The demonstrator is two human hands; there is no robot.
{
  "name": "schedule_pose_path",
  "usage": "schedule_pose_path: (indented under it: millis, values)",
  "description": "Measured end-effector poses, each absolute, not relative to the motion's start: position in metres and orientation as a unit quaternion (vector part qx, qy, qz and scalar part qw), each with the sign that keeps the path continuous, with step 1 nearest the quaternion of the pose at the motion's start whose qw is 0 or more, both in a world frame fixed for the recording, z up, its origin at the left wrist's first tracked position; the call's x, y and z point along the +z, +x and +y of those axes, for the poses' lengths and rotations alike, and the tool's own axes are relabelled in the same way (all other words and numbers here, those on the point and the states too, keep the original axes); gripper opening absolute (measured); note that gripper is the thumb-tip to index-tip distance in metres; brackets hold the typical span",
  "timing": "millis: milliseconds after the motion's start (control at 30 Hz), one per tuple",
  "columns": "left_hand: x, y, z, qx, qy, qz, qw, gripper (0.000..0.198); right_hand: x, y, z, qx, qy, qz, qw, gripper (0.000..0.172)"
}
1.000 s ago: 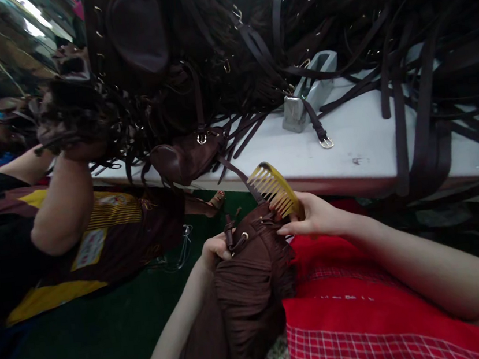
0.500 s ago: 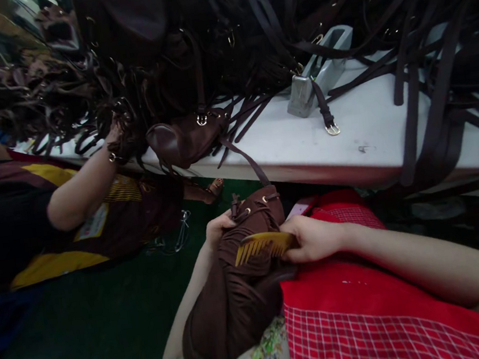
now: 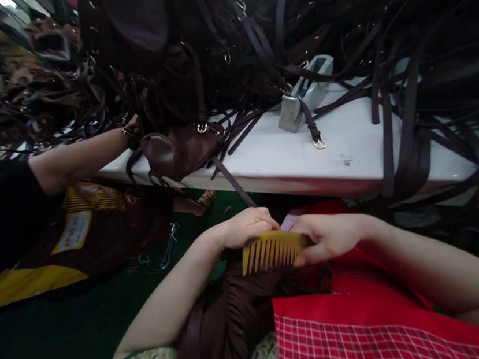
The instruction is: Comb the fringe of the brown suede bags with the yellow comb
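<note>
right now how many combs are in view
1: a yellow comb, held in the right hand by the brown bag. Others could be hidden among the piled bags.

bag [image 3: 223, 333] partly hidden, co-worker [image 3: 6, 202] cut off

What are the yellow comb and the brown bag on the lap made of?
The yellow comb looks like smooth plastic, maybe horn: amber-toned, with even teeth. The brown bag seems soft, matte suede or imitation: it falls in dull folds.
</note>
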State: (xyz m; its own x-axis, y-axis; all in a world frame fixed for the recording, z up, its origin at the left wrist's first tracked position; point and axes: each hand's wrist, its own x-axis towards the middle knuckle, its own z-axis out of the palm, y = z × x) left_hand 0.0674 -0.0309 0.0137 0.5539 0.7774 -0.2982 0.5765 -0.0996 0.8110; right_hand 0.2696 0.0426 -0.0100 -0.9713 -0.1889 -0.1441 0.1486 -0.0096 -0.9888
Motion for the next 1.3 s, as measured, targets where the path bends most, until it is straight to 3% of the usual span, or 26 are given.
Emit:
schedule_pose_path:
  millis: [300, 400, 533, 600, 733, 833, 967, 1200, 1300]
  values:
    - [-0.031, 0.101, -0.046, 0.140, 0.580, 0.410, 0.690, 0.034, -0.032, 0.267, 0.089, -0.712, 0.154, 0.670, 0.141, 0.031]
    - [-0.040, 0.103, -0.053, 0.206, 0.501, 0.436, 0.719, 0.037, -0.037, 0.257, 0.085, -0.658, 0.211, 0.722, 0.019, 0.036]
    - [-0.055, 0.089, -0.067, 0.287, 0.435, 0.477, 0.708, 0.042, -0.029, 0.262, 0.066, -0.471, 0.298, 0.818, -0.141, 0.034]
    - [-0.062, 0.083, -0.075, 0.325, 0.412, 0.498, 0.691, 0.043, -0.024, 0.267, 0.048, -0.429, 0.273, 0.854, -0.113, 0.031]
    - [-0.065, 0.083, -0.085, 0.349, 0.393, 0.521, 0.673, 0.042, -0.030, 0.268, 0.015, -0.309, 0.198, 0.930, 0.026, 0.025]
    - [-0.059, 0.090, -0.088, 0.356, 0.412, 0.501, 0.672, 0.040, -0.040, 0.262, 0.008, -0.236, 0.176, 0.954, 0.059, 0.025]
    - [-0.044, 0.105, -0.091, 0.358, 0.478, 0.519, 0.612, 0.045, -0.049, 0.260, 0.014, -0.199, 0.184, 0.960, 0.076, 0.023]
    - [-0.034, 0.130, -0.090, 0.211, 0.679, 0.610, 0.350, 0.040, -0.062, 0.262, 0.019, -0.191, 0.274, 0.940, 0.066, 0.031]
    - [-0.035, 0.139, -0.086, 0.144, 0.721, 0.605, 0.306, 0.041, -0.059, 0.261, 0.017, -0.202, 0.281, 0.934, 0.086, 0.028]
